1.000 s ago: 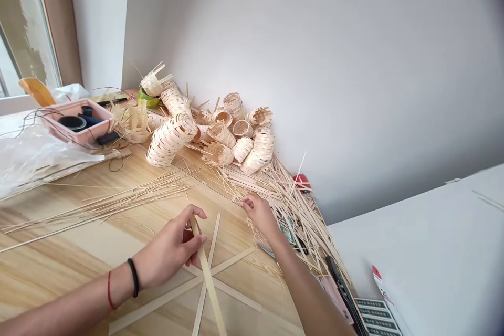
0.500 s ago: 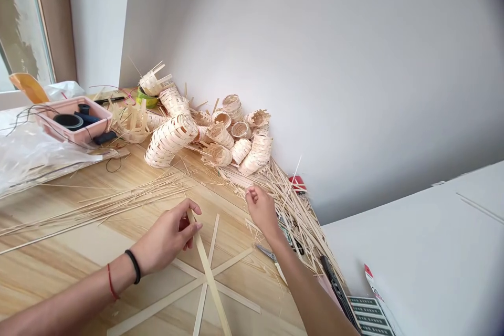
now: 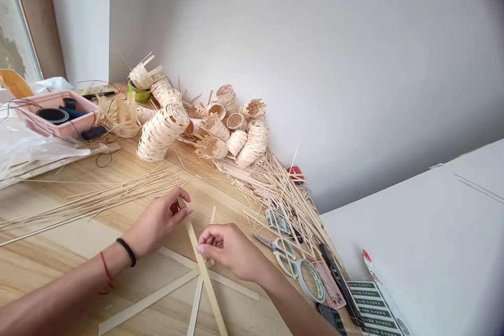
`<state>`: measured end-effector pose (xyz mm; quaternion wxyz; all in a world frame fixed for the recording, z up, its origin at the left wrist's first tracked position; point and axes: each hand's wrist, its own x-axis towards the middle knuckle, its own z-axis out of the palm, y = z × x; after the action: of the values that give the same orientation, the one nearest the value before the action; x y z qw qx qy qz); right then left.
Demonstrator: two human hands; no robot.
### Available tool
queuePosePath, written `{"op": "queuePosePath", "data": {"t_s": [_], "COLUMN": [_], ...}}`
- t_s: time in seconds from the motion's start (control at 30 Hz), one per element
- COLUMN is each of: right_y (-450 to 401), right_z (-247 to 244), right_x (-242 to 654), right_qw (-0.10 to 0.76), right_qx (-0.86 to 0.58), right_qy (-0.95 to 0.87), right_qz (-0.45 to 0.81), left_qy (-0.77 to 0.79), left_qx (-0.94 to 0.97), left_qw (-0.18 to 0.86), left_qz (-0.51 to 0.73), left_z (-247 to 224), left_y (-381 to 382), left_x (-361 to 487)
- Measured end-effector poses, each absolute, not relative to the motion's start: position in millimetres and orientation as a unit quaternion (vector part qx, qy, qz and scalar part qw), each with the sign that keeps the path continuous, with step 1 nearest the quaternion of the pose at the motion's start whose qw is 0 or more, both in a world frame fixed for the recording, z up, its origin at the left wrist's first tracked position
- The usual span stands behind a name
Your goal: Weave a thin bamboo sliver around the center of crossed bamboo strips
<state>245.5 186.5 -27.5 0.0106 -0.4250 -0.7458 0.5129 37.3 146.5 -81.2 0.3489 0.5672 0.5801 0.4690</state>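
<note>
Flat pale strips [image 3: 149, 302] cross on the wooden table like a star, with one long strip [image 3: 208, 289] lying over the others. My left hand [image 3: 163, 220] pinches the upper end of that long strip between thumb and fingers. Close to the crossing point, my right hand [image 3: 228, 249] has its fingers curled at the long strip's edge, thumb against the fingers. What its fingertips hold, if anything, is too small to make out. Part of the upper right strip is hidden behind this hand.
Woven bamboo tubes [image 3: 163, 131] are piled against the wall. Thin sticks [image 3: 118, 194] lie left of centre. Scissors [image 3: 285, 257], a tape roll [image 3: 311, 279] and a black knife [image 3: 338, 283] lie at the right. A pink tray [image 3: 84, 107] stands at the left.
My right hand has moved left and down from near the stick pile to the crossed strips. The scissors and tape roll now show more fully. The view has shifted slightly.
</note>
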Motion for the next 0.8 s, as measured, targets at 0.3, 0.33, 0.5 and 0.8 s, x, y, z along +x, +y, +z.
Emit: {"op": "queuePosePath", "data": {"t_s": [0.3,0.33,0.5,0.8], "right_y": [186,186,181,169], "right_z": [-40,-41,-46,-46], "right_x": [244,244,240,241], "right_qw": [-0.010,-0.010,0.002,0.079], "right_qx": [-0.451,-0.454,-0.467,-0.465], "right_qy": [-0.765,-0.770,-0.794,-0.814], "right_qz": [0.459,0.447,0.389,0.340], "left_qy": [0.617,0.619,0.615,0.599], "left_qx": [0.608,0.613,0.636,0.664], "left_qw": [0.255,0.241,0.192,0.075], "left_qz": [0.429,0.428,0.424,0.440], "left_z": [-87,-89,-96,-79], "left_y": [148,148,148,145], "left_x": [35,34,34,29]}}
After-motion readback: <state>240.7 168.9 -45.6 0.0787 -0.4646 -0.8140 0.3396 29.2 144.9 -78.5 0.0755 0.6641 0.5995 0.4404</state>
